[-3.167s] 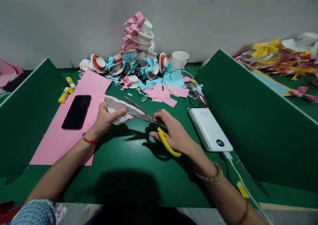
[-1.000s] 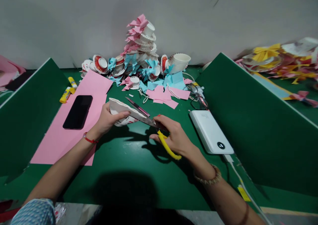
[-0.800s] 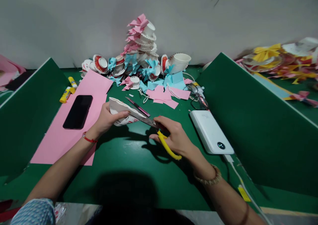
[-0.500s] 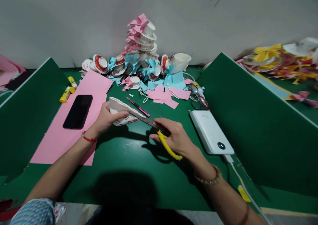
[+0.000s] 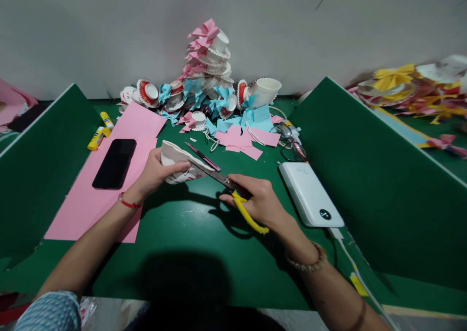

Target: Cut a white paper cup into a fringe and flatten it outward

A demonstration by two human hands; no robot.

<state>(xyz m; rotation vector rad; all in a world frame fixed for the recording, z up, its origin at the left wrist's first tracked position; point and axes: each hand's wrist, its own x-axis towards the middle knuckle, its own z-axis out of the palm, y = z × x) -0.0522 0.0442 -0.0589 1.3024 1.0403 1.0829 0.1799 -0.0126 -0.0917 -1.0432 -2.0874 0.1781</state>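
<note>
My left hand (image 5: 155, 173) is closed round a flattened white paper cup (image 5: 178, 161) with red print, held just above the green table (image 5: 189, 233). My right hand (image 5: 260, 202) grips the yellow handles of a pair of scissors (image 5: 226, 185). Their blades point up and left and lie against the cup's edge under my left thumb. A second, pink-edged blade or cutter (image 5: 202, 156) lies on the table just behind the cup.
A black phone (image 5: 114, 163) lies on a pink sheet (image 5: 91, 199) at left, with yellow glue sticks (image 5: 98, 134) beyond. A white power bank (image 5: 310, 194) and glasses (image 5: 290, 141) sit at right. Cup-and-bow pieces (image 5: 207, 78) pile at the back. Green dividers (image 5: 379, 175) flank both sides.
The scissors' blades have closed slightly along the cup's edge, and my right hand has shifted a little right and down. My left hand keeps its hold on the cup.
</note>
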